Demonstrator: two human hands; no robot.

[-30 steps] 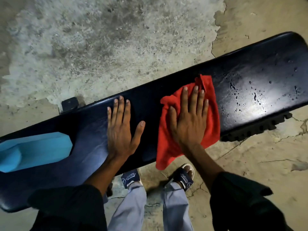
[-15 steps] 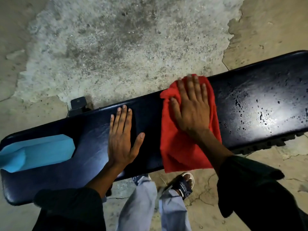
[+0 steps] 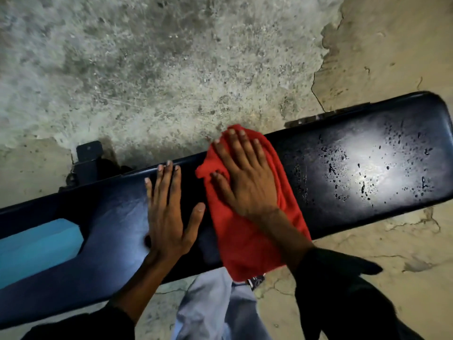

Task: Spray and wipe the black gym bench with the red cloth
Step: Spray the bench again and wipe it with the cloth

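Now | both hands flat, fingers spread: right hand (image 3: pixel 245 177) pressing soft red cloth (image 3: pixel 255 231) | left hand (image 3: pixel 166 212) on glossy padded bench (image 3: pixel 367 173)

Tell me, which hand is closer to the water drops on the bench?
Right. The right hand presses the cloth just beside the drops; the left hand lies flat on the bench, beyond the cloth from them.

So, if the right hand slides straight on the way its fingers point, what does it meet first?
The right hand already has its fingertips at the bench's far edge, on the red cloth. Beyond it, probably only open air above the concrete floor.
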